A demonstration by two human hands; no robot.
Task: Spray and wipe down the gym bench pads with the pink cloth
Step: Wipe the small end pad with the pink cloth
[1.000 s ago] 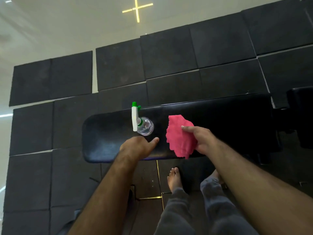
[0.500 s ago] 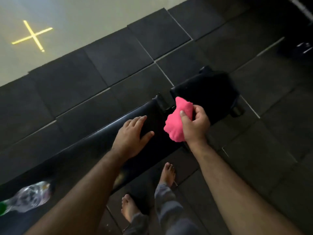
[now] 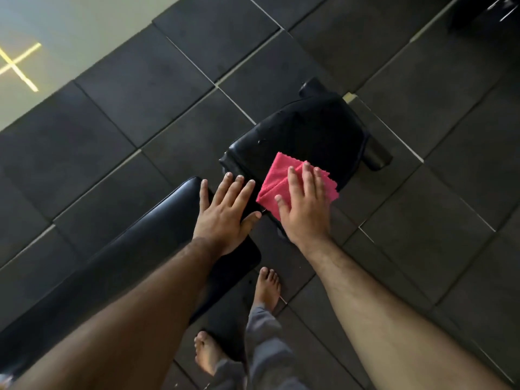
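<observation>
The pink cloth (image 3: 274, 182) lies spread on the near edge of the small black seat pad (image 3: 304, 136). My right hand (image 3: 305, 204) rests flat on top of it, fingers straight and pressing it down. The long black back pad (image 3: 135, 237) runs from the lower left to the middle. At its right end my left hand (image 3: 225, 212) lies flat with fingers spread, holding nothing. A few droplets show on the seat pad's far left corner. The spray bottle is out of view, apart from a pale sliver at the bottom left corner.
Dark rubber floor tiles (image 3: 422, 192) surround the bench. A round black foot of the bench (image 3: 377, 159) sticks out on the right of the seat pad. My bare feet (image 3: 267, 288) stand just below the pads. Pale floor with a yellow cross (image 3: 17, 66) lies far left.
The view swung right from the back pad and bottle to the seat pad. My right hand went from clutching the bunched cloth to pressing it flat on the seat pad. My left hand followed along the back pad.
</observation>
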